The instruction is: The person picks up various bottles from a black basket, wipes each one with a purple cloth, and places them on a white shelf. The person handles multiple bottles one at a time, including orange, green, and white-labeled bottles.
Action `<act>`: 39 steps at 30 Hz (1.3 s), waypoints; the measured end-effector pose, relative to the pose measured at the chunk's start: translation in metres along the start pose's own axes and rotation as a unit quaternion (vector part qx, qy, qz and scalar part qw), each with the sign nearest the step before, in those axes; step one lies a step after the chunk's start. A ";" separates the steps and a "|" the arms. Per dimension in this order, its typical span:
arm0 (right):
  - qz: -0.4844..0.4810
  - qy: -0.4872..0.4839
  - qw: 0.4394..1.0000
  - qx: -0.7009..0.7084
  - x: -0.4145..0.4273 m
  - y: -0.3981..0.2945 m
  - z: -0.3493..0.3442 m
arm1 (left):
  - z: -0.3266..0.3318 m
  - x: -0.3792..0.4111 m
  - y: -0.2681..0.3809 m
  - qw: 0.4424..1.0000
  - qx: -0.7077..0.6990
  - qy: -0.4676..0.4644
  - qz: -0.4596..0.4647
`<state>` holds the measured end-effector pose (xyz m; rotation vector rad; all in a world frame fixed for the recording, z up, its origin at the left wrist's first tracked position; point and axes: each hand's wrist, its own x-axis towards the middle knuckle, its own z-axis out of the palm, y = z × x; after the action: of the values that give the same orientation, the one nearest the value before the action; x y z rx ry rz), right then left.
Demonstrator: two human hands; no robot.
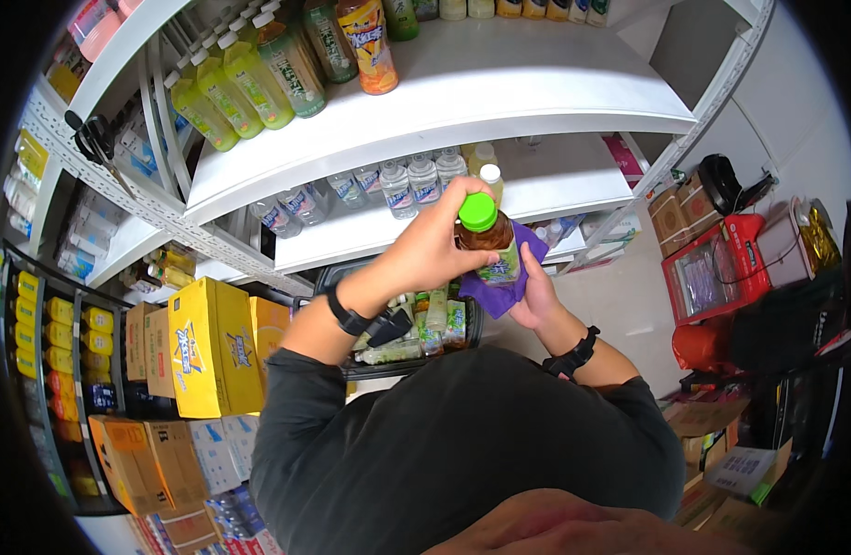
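Note:
My left hand grips a plastic drink bottle of brown liquid with a bright green cap, held upright but tilted in front of the shelves. A purple cloth lies against the bottle's far side and underside, and my right hand holds it there from the right. Below my hands a dark plastic crate holds several bottles lying in different directions, some with green caps.
A white metal shelf unit carries green tea bottles above and water bottles below. Yellow cartons are stacked at the left. A red-framed box and black bags stand at the right. Scissors hang on the shelf post.

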<state>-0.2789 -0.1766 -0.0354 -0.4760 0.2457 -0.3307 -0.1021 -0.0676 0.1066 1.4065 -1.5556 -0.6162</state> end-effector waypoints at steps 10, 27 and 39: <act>0.023 0.021 0.999 0.033 -0.011 -0.064 -0.079 | -0.106 0.148 0.074 0.987 0.112 0.035 0.110; 0.030 0.084 0.994 0.065 0.005 -0.098 -0.129 | -0.229 0.353 0.027 0.786 0.599 0.132 -0.076; 0.013 0.117 0.990 0.077 0.016 -0.097 -0.157 | -0.254 0.397 -0.003 0.761 0.613 0.136 -0.163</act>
<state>-0.3369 -0.3275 -0.1255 -0.2813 0.4509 -0.3765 0.1497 -0.3929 0.3355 2.6075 -1.4622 0.6113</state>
